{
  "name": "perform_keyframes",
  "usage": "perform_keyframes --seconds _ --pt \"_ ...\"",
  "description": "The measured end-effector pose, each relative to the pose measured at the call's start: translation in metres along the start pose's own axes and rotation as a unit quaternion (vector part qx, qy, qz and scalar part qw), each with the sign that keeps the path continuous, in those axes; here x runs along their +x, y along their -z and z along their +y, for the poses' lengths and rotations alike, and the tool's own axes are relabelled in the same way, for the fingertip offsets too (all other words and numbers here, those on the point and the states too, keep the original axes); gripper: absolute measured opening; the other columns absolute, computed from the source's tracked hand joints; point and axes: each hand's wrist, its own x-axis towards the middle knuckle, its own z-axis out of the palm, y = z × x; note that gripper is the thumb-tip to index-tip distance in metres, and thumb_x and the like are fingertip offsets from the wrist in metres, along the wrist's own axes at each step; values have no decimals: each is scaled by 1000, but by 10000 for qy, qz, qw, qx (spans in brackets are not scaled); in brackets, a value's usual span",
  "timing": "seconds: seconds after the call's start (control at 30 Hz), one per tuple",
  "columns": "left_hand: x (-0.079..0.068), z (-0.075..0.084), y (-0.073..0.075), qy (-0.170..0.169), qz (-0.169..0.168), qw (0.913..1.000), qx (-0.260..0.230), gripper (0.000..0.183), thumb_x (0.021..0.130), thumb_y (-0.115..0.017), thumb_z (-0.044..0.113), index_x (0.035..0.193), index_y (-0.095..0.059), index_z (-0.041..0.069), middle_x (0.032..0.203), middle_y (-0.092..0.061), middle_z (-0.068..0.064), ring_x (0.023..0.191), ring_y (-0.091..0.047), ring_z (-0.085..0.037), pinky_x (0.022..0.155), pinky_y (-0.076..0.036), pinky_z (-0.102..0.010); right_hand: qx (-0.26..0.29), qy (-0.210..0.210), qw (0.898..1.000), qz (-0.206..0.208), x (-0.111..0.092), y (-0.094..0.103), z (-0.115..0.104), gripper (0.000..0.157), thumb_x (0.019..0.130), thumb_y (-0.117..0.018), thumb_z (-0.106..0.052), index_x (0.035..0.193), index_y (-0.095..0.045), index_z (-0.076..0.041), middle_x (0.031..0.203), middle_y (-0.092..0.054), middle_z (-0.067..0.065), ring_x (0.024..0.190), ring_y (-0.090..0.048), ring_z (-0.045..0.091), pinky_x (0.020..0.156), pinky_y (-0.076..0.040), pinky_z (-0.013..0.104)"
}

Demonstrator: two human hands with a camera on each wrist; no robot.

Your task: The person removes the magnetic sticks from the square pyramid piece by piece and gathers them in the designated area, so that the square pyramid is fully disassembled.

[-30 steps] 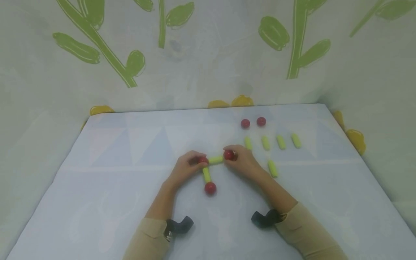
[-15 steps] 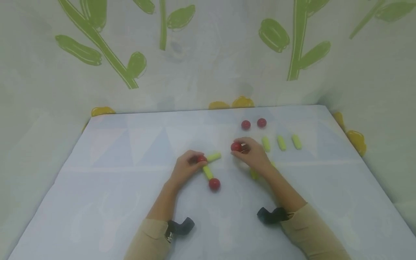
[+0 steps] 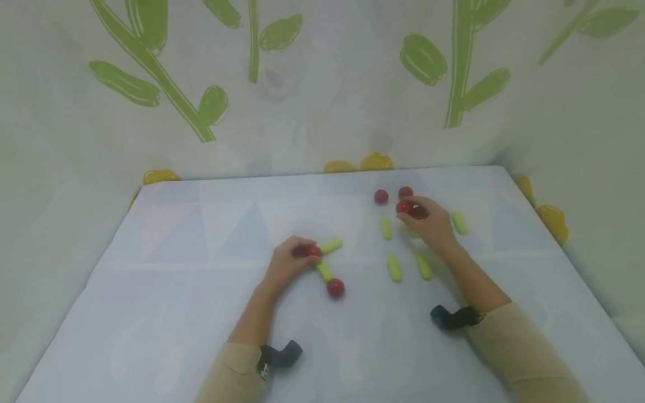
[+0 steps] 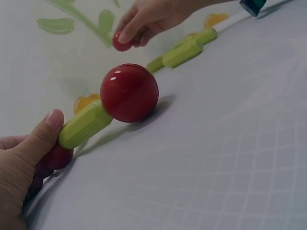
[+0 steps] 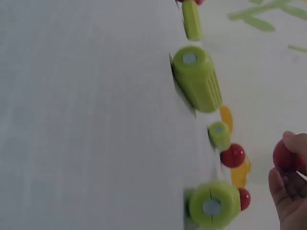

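My left hand pinches a red ball where two yellow-green rods meet. One rod points right with a bare far end. The other rod runs toward me to a second red ball. In the left wrist view, this rod touches the large-looking ball. Farther right, my right hand pinches a separate red ball between thumb and fingers, above the table. In the right wrist view, that ball sits at the fingertips.
Two loose red balls, one left and one partly covered, lie at the back. Loose rods lie around my right hand: one far right, one behind, two nearer. A patterned wall borders the white table.
My right hand has carried its red ball right and back, away from the right-pointing rod's end. The joined piece has turned slightly, its near ball shifting right. The left hand stays nearly in place.
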Motion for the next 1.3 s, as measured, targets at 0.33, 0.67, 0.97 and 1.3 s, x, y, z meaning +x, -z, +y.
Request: perform_keyframes --seconds 0.33,0.67,0.97,1.3 --pt "-1 -1 0 -27 -90 10000 -9 42 72 -81 24 111 -66 19 104 -64 7 103 -58 -11 91 -49 -34 -761 -88 9969 -153 28 49 22 58 90 -63 -34 137 -45 -4 126 -56 22 110 -54 37 94 -44 52" --pt "0 -1 1 -23 -106 9999 -2 42 71 -82 25 110 -66 18 102 -65 6 102 -59 -12 92 -49 -36 -816 -491 9942 -500 61 61 44 53 92 -61 -23 137 -43 -1 134 -48 25 124 -43 41 104 -35 55" --pt "0 -1 -1 16 -110 9999 -43 43 70 -82 25 109 -66 18 102 -65 7 102 -59 -12 91 -49 -34 -405 -846 9922 -825 81 55 51 59 90 -64 -26 139 -42 -1 140 -44 24 131 -37 40 108 -31 52" --pt "0 0 0 5 -103 9999 90 41 71 -82 25 108 -66 19 102 -65 8 101 -59 -11 91 -49 -34 -570 -789 9905 -968 84 51 56 59 91 -63 -27 138 -42 -1 138 -44 24 127 -41 42 105 -34 53"
